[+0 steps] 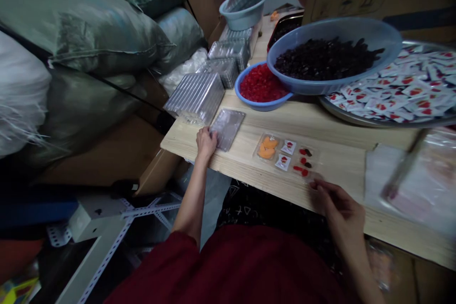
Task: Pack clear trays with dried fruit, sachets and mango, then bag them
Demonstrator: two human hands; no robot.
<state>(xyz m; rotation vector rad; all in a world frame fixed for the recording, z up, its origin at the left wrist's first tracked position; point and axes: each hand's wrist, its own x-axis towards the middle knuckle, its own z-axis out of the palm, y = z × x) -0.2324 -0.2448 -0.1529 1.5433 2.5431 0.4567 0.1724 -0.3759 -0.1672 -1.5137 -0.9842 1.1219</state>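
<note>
My left hand is closed on the near left edge of a flat, clear plastic tray lying on the table. Right of it sits a filled clear tray, holding orange pieces, two white printed sachets and red and dark pieces. Close to this tray's lower right corner is my right hand, its thumb and forefinger drawn together. Whatever is between those fingertips is too blurred to make out.
Behind stand stacked clear trays, a blue bowl of red pieces, a larger bowl of dark pieces and a metal tray of sachets. Stuffed sacks crowd the left. Plastic bags lie at right on the wooden table.
</note>
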